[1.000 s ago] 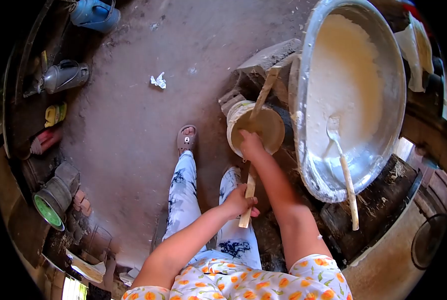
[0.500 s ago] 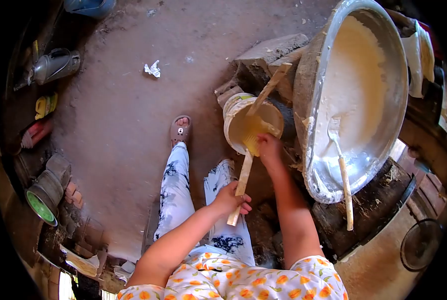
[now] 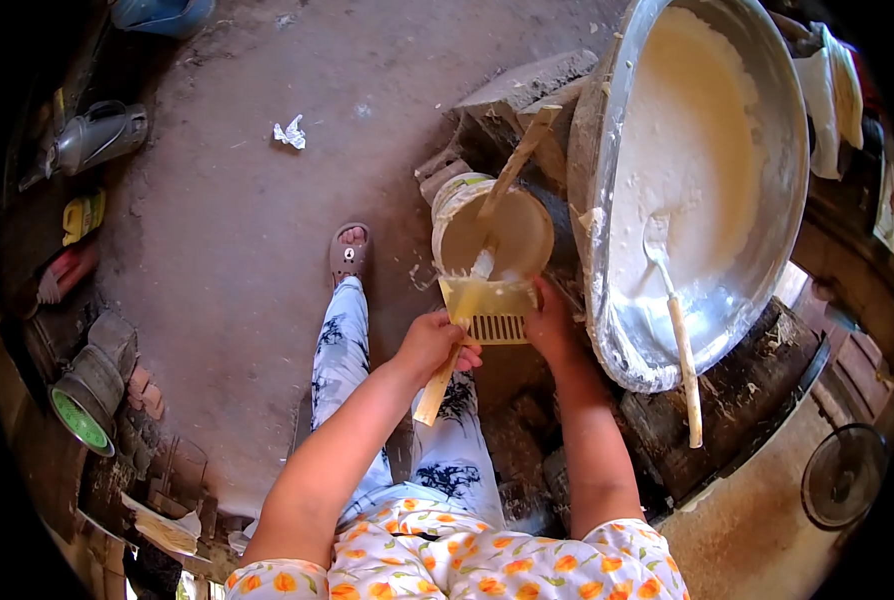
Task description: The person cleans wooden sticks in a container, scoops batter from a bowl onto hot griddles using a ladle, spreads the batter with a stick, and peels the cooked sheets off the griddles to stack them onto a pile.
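My left hand [image 3: 435,345] is closed around a flat wooden stick [image 3: 435,390], whose lower end points toward my legs. Pale paste clings to the stick near the bucket's rim. My right hand [image 3: 552,322] grips the right edge of a yellow plastic piece with slots [image 3: 502,300], held against or very near the stick. Both hands are just on the near side of a white bucket [image 3: 447,205] with a pale, creamy content. Another stretch of wood [image 3: 520,160] leans over the bucket's far rim; I cannot tell whether it joins the held stick.
A large metal basin [image 3: 599,200] of pale batter stands tilted at the right, with a wooden-handled spatula [image 3: 679,330] in it. Stone blocks [image 3: 527,85] lie behind the bucket. A metal can [image 3: 102,135] and a yellow container [image 3: 84,217] are at the left. Crumpled paper [image 3: 290,132] lies on the floor.
The yellow plastic piece has come out of the bucket toward me, to the near rim beside my left hand. My left hand has shifted slightly up and left with the stick.
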